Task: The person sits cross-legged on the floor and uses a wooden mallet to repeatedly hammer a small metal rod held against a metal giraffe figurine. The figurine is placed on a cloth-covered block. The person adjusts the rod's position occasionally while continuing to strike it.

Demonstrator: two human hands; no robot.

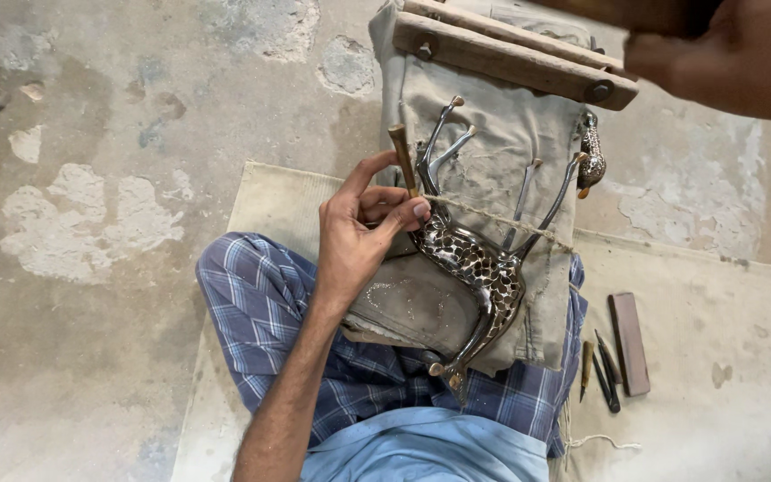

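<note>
My left hand [360, 234] pinches a small metal chisel [402, 156] upright, its tip set on a shiny metal deer figure [484, 268]. The figure lies on its back, legs pointing up, tied with a string across a cloth-covered block [501, 134]. Up at the top right, my right hand [729, 49] is raised and closed around a dark wooden mallet [635, 11], mostly cut off by the frame edge. The block rests against my leg in blue checked cloth [261, 303].
A wooden clamp bar [510, 58] tops the block. A small patterned metal bird [591, 152] hangs at its right side. On the mat [716, 357] to the right lie a dark sharpening stone [629, 344] and several thin chisels [601, 366]. Worn concrete floor [91, 223] lies to the left.
</note>
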